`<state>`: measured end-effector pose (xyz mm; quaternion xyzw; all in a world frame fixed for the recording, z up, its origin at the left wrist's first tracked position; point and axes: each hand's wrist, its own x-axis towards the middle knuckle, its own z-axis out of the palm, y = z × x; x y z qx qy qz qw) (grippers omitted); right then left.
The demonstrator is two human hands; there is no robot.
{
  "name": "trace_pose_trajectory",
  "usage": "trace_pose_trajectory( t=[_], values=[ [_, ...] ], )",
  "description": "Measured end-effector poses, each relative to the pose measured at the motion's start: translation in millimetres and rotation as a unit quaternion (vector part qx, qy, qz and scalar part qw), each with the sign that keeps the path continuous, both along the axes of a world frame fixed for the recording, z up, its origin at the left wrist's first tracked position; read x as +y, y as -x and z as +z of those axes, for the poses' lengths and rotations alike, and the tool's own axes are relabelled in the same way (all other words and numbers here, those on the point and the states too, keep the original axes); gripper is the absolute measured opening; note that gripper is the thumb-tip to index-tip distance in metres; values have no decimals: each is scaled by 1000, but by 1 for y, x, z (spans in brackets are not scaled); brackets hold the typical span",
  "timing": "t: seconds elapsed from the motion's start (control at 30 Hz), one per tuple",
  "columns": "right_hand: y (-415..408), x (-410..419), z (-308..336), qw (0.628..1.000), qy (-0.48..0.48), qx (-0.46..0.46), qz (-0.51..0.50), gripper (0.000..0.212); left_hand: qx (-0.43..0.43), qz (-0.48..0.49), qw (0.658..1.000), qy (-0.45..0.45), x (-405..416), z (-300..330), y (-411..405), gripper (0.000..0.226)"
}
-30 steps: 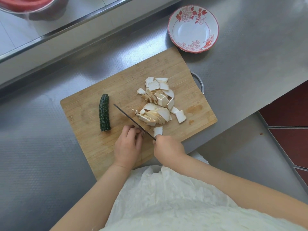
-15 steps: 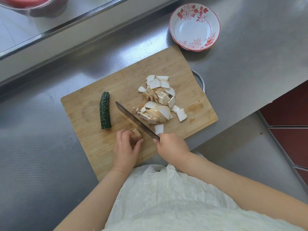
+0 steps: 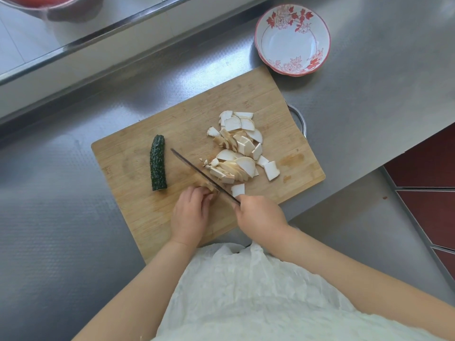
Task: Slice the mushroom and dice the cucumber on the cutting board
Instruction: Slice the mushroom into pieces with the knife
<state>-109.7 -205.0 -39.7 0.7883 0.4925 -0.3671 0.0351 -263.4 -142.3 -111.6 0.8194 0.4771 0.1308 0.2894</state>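
Since 1 second ago the long dark-bladed knife (image 3: 197,171), gripped by the right hand (image 3: 258,214), has dropped onto the last tan mushroom stub (image 3: 206,186) pinched by the left hand (image 3: 190,212) at lower centre, its blade running diagonally toward upper left, while the dark green bumpy cucumber piece (image 3: 157,163) lies lengthwise up-down just left, nearer the left hand, on the wooden cutting board (image 3: 138,217).

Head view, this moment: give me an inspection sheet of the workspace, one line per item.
Surface: steel counter bearing a wooden cutting board.
Job's things: mushroom slices piled on the board's right part; a last mushroom piece under the left hand; cucumber whole, lying apart on the left part.
Clutter: empty floral bowl beyond the board.
Grippers: left hand holds the mushroom piece; right hand grips the knife, blade beside the left fingers.
Cables: nothing seen.
Surroundings: red tiled floor at right; red basin at top left.
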Motion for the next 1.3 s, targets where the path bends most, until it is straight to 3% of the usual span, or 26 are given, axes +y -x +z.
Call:
trace_pose_trajectory(
  t=[0.13, 0.3, 0.4, 0.5, 0.67, 0.97, 1.17, 1.3],
  values=[
    [2, -9, 11, 998, -13, -41, 49, 20, -15, -4, 1000, -4, 4, 1, 2, 30],
    [4, -13, 23, 997, -14, -45, 63, 24, -8, 5, 1000, 20, 5, 2, 2, 33],
    [6, -15, 26, 997, -15, -39, 60, 28, 8, 1, 1000, 20, 5, -2, 3, 14],
    [7, -12, 27, 997, -5, -41, 61, 28, 15, 2, 1000, 25, 5, 0, 1, 11],
    [8, -6, 31, 997, 24, -44, 56, 20, -5, -9, 1000, 26, 7, 0, 2, 36],
    [13, 7, 23, 995, 60, -55, 52, 13, -29, -12, 999, 8, 8, -6, 2, 31],
    [11, 12, 0, 997, 68, -23, 14, 21, -16, -15, 1000, 6, 9, -9, 3, 29],
    [-3, 13, 1, 994, 65, 53, -65, 29, -18, -11, 1000, 21, 7, -7, 2, 25]
  ],
)
